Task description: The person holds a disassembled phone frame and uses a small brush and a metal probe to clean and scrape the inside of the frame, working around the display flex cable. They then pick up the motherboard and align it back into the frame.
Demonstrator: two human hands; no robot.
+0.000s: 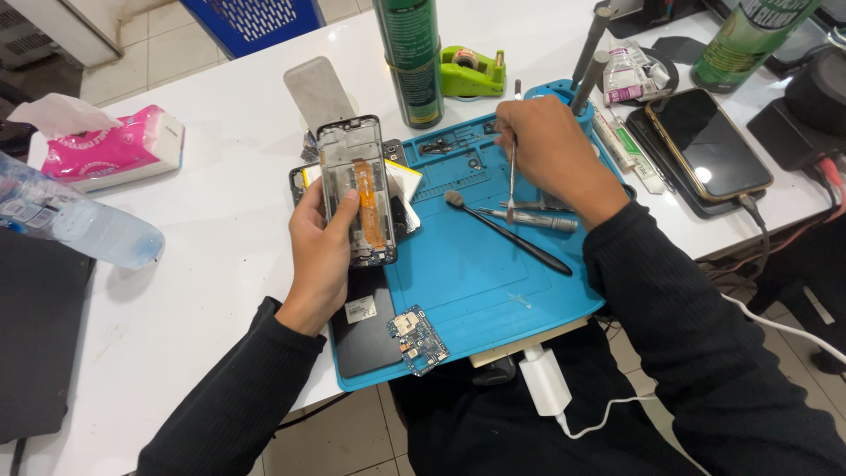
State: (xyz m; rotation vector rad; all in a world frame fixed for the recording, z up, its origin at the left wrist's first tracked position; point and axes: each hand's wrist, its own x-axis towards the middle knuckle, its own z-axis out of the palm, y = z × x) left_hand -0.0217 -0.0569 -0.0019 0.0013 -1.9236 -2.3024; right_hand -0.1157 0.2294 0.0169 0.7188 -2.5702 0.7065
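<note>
Far left: clear plastic water bottle (pixel 75 225) lying on its side on white tabletop (pixel 220 176); pink tissue pack (pixel 115 145) behind it.
Left hand (pixel 322 256): grip clamped round opened black phone frame w/ orange flex cable (pixel 357 189), held upright just above tabletop, thumb on its inner face.
Under phone: grey back cover (pixel 317 88) and more flat parts lying behind and below; can't tell which is which.
Mat: blue silicone repair mat (pixel 480 282), near edge of tabletop; small blue circuit board (pixel 419 339) lies loose at its front-left corner.
Progress (judged): phone already open, board out, frame stripped; reassembly not begun.
Mid mat: long black brush (pixel 511 234) and silver screwdriver (pixel 538 219), both lying free.
Right hand (pixel 546 154): grip closed on thin metal tweezers (pixel 512 181), tips pointing down at mat, apart from phone.
Behind: green spray can (pixel 412 57), green tape dispenser (pixel 471 70).
Right: intact black smartphone w/ gold rim (pixel 709 141), screen dark.
</note>
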